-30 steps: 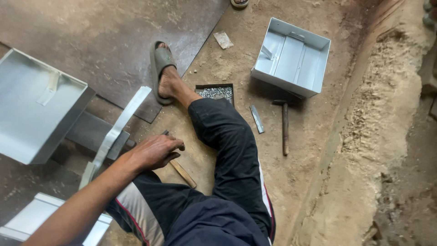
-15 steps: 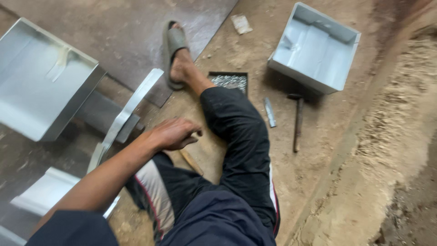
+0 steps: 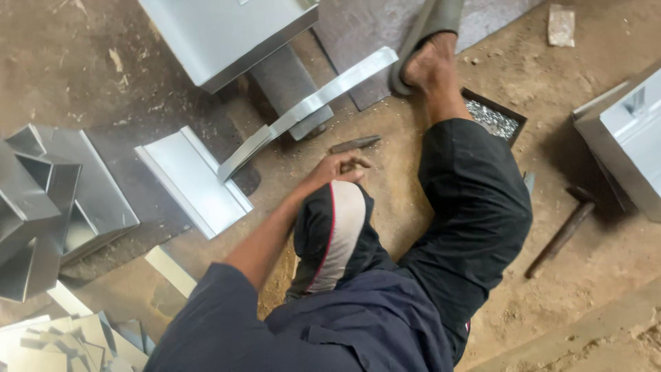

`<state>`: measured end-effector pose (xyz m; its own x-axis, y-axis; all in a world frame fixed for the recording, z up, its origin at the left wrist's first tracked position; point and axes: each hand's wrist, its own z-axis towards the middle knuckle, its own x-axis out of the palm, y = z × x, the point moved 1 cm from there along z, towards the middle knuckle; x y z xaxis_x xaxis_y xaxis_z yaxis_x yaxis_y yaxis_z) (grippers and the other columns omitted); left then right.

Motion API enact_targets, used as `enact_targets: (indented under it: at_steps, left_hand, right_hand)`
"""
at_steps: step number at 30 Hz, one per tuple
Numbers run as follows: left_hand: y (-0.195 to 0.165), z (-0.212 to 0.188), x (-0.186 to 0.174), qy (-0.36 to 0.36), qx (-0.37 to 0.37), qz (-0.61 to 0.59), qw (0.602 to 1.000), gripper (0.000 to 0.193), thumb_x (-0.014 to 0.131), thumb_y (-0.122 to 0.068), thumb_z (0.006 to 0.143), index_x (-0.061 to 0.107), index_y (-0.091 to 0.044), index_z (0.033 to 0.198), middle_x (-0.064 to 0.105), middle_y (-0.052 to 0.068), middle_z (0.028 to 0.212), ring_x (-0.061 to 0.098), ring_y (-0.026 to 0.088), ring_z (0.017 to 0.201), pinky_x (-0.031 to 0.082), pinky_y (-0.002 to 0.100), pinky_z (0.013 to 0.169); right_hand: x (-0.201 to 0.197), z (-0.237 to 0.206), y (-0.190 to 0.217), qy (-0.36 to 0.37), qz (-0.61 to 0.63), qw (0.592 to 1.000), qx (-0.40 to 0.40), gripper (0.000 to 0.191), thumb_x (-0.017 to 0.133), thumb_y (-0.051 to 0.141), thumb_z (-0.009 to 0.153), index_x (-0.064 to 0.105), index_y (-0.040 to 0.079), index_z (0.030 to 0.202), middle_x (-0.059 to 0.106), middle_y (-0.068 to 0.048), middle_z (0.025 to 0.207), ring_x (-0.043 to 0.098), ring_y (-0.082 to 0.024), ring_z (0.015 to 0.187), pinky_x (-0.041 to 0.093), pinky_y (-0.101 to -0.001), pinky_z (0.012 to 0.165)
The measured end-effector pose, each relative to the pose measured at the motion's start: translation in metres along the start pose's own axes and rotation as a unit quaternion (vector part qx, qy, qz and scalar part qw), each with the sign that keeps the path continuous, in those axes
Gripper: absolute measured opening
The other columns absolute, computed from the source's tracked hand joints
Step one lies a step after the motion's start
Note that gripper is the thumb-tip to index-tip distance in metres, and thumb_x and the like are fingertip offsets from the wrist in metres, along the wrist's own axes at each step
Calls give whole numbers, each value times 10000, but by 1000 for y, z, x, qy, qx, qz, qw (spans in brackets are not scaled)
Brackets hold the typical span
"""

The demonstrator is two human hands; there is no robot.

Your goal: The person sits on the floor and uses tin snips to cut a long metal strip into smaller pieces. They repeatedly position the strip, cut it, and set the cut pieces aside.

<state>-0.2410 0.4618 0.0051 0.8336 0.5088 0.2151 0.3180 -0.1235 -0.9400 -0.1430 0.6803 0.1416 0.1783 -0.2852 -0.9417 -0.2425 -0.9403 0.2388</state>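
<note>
My left hand (image 3: 339,168) rests by my raised knee, fingers curled, palm hidden. Just past its fingertips a short dark metal punch (image 3: 354,143) lies on the dirt floor, apart from the hand. A long bent strip of sheet metal (image 3: 310,107) runs from beside my sandalled foot (image 3: 430,48) down to a folded white metal channel (image 3: 193,180). My right hand is out of sight.
A hammer (image 3: 561,234) lies at the right, near an open metal box (image 3: 630,131). A small dark tray of metal bits (image 3: 494,118) sits by my shin. Another metal box (image 3: 220,31) is at the top; folded metal pieces (image 3: 48,207) and offcuts (image 3: 55,344) are stacked left.
The view has swung left and down. My left hand has drawn back from the floor by the wooden stick to beside my knee; the stick is no longer visible.
</note>
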Motion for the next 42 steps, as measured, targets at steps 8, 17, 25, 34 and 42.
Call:
enact_targets:
  at_steps: [8,17,25,34,42]
  left_hand:
    - [87,-72,-37,-179,21,-177,967,271,663,-122,1013,647,-51,1274,682,14,876,649,103,786,525,274,706]
    - [72,-38,-110,-290,99,-563,768,433,783,-399,902,574,-169,1204,668,70,1012,659,250,888,525,415,780]
    - [74,-49,-136,-249,230,-623,705,597,733,-455,938,548,-281,1478,657,97,1166,607,260,1040,505,419,904]
    - [90,-77,-163,-306,200,-668,648,336,688,-255,1052,579,-31,1276,674,163,1163,660,338,1060,562,503,970]
    - [47,-80,-131,-293,237,-535,756,314,705,-38,961,573,-125,1232,694,244,1197,703,423,1127,590,569,1000]
  right_hand:
    - [-96,-142,-9,42,-5,999,27,301,651,74,954,728,25,1241,762,-111,1175,716,-166,1042,555,-326,890]
    - [133,-17,4,-30,669,712,211,581,626,-15,873,528,-3,1446,674,-104,1308,723,-287,945,595,-384,756]
    - [196,-4,-14,17,891,358,279,175,701,70,889,641,19,1046,689,-176,1193,732,-297,937,624,-422,801]
    - [195,41,25,6,710,631,313,96,676,91,927,687,0,955,695,-114,779,522,-156,543,332,-252,428]
    - [121,-26,68,-67,453,884,93,171,674,158,1001,666,-9,1039,681,-41,790,616,-79,685,486,-218,618]
